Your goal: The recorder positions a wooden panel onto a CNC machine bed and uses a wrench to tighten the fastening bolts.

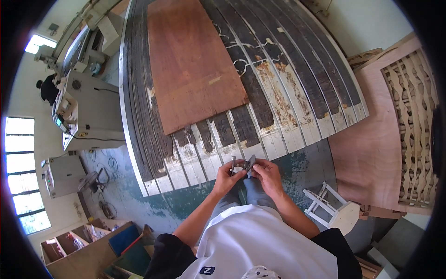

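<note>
Both of my hands are raised in front of my waist, just off the near edge of the slatted machine bed [238,152]. My left hand [225,180] is closed around a slim metal rod with a rounded end [233,162], which points up. A small dark flat metal piece [251,161] is pinched between the thumb and fingers of my right hand [270,177]. The two metal parts sit close together; whether they touch or are joined I cannot tell. My fingers hide their lower portions.
A reddish-brown wooden board [193,65] lies on the bed. To the right, a white stool [332,209] stands near a plywood sheet [362,158] and a wavy lattice panel [411,125]. Grey control cabinets [90,109] and a wooden divided box [83,255] are at left.
</note>
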The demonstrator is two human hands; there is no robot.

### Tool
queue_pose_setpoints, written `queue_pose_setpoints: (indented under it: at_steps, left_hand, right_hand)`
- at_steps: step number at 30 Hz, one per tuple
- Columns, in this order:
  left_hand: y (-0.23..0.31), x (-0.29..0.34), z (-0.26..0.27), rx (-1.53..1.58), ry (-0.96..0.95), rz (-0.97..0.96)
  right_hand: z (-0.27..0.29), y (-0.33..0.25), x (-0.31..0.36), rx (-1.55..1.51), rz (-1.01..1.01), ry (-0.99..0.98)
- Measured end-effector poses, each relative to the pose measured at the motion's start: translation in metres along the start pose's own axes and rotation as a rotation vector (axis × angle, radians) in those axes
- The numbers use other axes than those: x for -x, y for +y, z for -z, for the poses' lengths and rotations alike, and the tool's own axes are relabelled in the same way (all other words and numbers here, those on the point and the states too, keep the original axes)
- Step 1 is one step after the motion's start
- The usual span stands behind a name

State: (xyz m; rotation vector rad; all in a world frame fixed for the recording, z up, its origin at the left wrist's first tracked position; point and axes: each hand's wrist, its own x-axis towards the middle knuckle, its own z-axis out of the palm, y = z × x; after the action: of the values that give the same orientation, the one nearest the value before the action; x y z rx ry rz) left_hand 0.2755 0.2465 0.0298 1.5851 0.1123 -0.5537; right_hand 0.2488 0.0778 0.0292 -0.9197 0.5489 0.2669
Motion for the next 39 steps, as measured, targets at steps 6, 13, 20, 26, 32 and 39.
queue_pose_setpoints:
  at_steps: [6,13,20,26,32,39]
  left_hand:
    - [0.082,0.009,0.012,0.052,0.043,-0.225]
    - [0.094,0.017,0.043,-0.019,0.037,-0.448]
    - [0.109,0.034,0.059,0.074,-0.074,-0.371]
    - [0.101,0.036,0.072,0.016,-0.141,-0.327]
    - [0.106,0.043,0.069,0.029,-0.133,-0.417]
    - [0.104,0.045,0.063,0.218,-0.221,-0.400]
  right_hand:
    - [-0.050,-0.063,0.029,0.220,0.269,-0.054]
    - [-0.087,-0.074,0.057,0.351,0.410,-0.078]
    - [-0.113,-0.074,0.077,0.546,0.639,-0.096]
    - [-0.115,-0.067,0.085,0.543,0.612,-0.054]
    - [-0.116,-0.060,0.094,0.411,0.546,-0.013]
    - [-0.115,-0.053,0.100,0.276,0.519,0.003]
